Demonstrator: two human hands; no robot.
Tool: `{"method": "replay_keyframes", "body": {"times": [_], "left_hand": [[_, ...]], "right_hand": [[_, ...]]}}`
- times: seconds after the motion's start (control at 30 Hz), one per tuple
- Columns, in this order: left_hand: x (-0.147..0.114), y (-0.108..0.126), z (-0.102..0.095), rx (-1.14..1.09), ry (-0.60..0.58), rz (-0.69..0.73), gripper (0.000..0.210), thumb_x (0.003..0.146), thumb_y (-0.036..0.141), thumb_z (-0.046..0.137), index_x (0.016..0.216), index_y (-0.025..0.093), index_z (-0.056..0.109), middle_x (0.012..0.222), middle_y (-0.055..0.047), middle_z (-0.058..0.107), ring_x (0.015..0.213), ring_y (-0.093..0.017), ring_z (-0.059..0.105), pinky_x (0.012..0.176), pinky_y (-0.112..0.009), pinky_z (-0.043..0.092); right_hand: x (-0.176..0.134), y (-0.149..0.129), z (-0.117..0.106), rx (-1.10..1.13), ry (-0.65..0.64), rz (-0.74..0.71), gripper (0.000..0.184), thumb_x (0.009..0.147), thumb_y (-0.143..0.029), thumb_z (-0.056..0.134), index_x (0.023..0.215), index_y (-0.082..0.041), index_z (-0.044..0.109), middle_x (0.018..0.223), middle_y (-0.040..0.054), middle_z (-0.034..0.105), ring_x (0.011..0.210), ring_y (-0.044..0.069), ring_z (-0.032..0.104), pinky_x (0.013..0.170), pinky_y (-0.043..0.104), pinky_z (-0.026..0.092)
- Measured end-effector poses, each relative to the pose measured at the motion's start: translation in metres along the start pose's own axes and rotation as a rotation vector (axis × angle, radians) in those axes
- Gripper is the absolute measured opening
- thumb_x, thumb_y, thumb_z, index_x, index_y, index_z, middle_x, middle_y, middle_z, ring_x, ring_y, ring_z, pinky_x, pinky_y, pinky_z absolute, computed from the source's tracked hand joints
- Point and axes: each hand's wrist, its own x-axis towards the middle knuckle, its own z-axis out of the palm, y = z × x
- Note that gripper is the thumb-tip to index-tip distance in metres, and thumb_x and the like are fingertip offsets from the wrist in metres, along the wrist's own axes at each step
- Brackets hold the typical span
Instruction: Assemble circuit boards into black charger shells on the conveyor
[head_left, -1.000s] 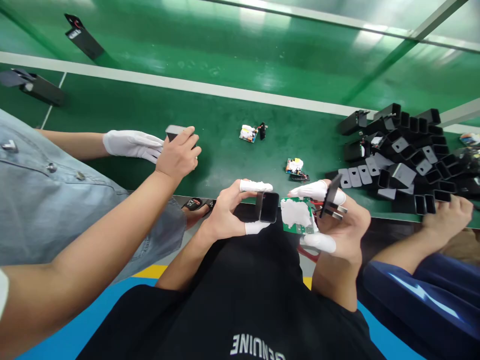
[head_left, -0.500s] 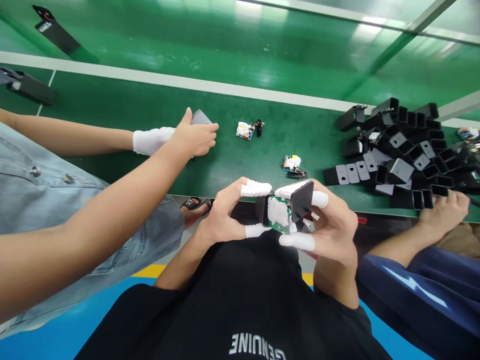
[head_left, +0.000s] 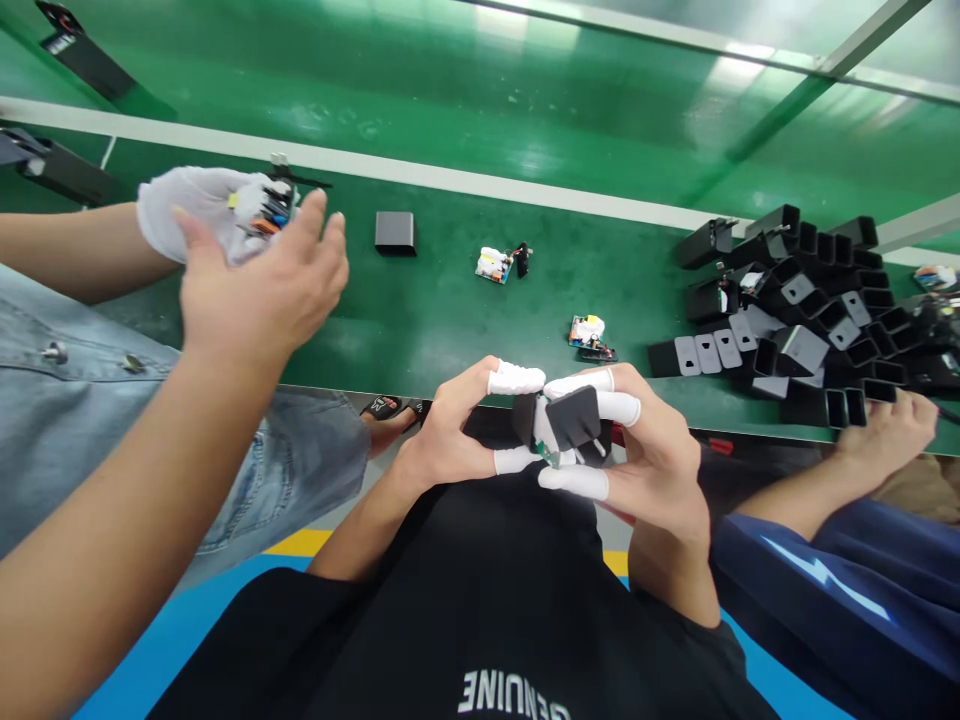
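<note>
My left hand [head_left: 457,430], with white finger cots on its thumb and forefinger, grips a black charger housing [head_left: 524,420] just off the table's front edge. In my right hand [head_left: 637,445], also wearing finger cots, is a black end cover with metal plug pins [head_left: 574,418]. Between the two pieces sits a circuit board [head_left: 546,452], green with white filler, partly inside the housing and mostly hidden by the cover. On the table ahead lie two loose circuit boards, one nearer [head_left: 587,331] and one farther [head_left: 493,264], each wired to a small black part.
At left a co-worker's gloved hand [head_left: 187,205] holds another circuit board [head_left: 266,208], with their bare hand beside it. An upright housing [head_left: 395,233] stands nearby. Many black housings [head_left: 802,300] are piled at right, where another person's hand [head_left: 889,435] touches them.
My right hand has moved slightly left, bringing the cover closer to the housing; less of the board shows. The co-worker at left has set down a housing and now holds a board.
</note>
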Motion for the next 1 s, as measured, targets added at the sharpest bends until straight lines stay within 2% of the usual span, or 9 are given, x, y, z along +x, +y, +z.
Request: {"method": "replay_keyframes", "body": {"times": [0.13, 0.4, 0.6, 0.77, 0.9, 1.0], "left_hand": [[-0.003, -0.002, 0.001, -0.012, 0.002, -0.018, 0.082, 0.068, 0.032, 0.109, 0.141, 0.022, 0.075, 0.117, -0.010, 0.079, 0.102, -0.025, 0.080, 0.096, -0.037, 0.068], [-0.004, -0.003, 0.001, -0.068, -0.004, -0.058, 0.075, 0.072, 0.030, 0.106, 0.140, 0.021, 0.074, 0.125, -0.012, 0.079, 0.109, -0.027, 0.080, 0.097, -0.039, 0.068], [-0.003, -0.006, 0.006, -0.142, -0.012, -0.091, 0.073, 0.070, 0.037, 0.108, 0.133, 0.021, 0.075, 0.114, -0.010, 0.078, 0.102, -0.026, 0.079, 0.091, -0.037, 0.069], [-0.009, -0.015, 0.016, -0.291, 0.069, -0.114, 0.074, 0.068, 0.035, 0.109, 0.131, 0.023, 0.074, 0.114, -0.006, 0.076, 0.100, -0.023, 0.079, 0.093, -0.037, 0.071], [-0.012, -0.015, 0.016, -0.211, 0.093, -0.187, 0.073, 0.071, 0.029, 0.106, 0.135, 0.025, 0.072, 0.118, -0.006, 0.077, 0.103, -0.022, 0.078, 0.095, -0.036, 0.072], [-0.010, -0.013, 0.012, -0.184, 0.090, -0.262, 0.070, 0.070, 0.029, 0.106, 0.131, 0.025, 0.072, 0.117, -0.006, 0.076, 0.102, -0.021, 0.077, 0.087, -0.032, 0.071]], "right_hand": [[0.002, -0.002, 0.001, -0.038, -0.011, 0.005, 0.068, 0.081, -0.028, 0.102, 0.143, -0.031, 0.074, 0.125, 0.0092, 0.079, 0.111, 0.033, 0.074, 0.089, 0.048, 0.062], [0.005, -0.004, 0.004, -0.120, -0.045, -0.001, 0.069, 0.085, -0.026, 0.099, 0.148, -0.031, 0.070, 0.132, 0.0100, 0.077, 0.113, 0.031, 0.073, 0.092, 0.047, 0.063], [0.006, -0.003, 0.007, -0.186, -0.029, -0.019, 0.067, 0.088, -0.025, 0.096, 0.149, -0.033, 0.069, 0.132, 0.0095, 0.075, 0.114, 0.030, 0.073, 0.090, 0.046, 0.065], [0.001, -0.002, 0.006, -0.178, 0.024, 0.024, 0.082, 0.081, -0.034, 0.101, 0.154, -0.032, 0.064, 0.131, 0.0104, 0.074, 0.115, 0.032, 0.073, 0.094, 0.051, 0.066], [-0.009, 0.003, 0.008, -0.283, 0.041, -0.078, 0.083, 0.084, -0.026, 0.097, 0.159, -0.032, 0.061, 0.133, 0.0113, 0.075, 0.117, 0.033, 0.073, 0.094, 0.052, 0.067], [-0.015, 0.008, 0.013, -0.393, -0.031, -0.176, 0.086, 0.088, -0.019, 0.092, 0.165, -0.028, 0.055, 0.134, 0.0133, 0.076, 0.121, 0.033, 0.074, 0.098, 0.053, 0.067]]}}
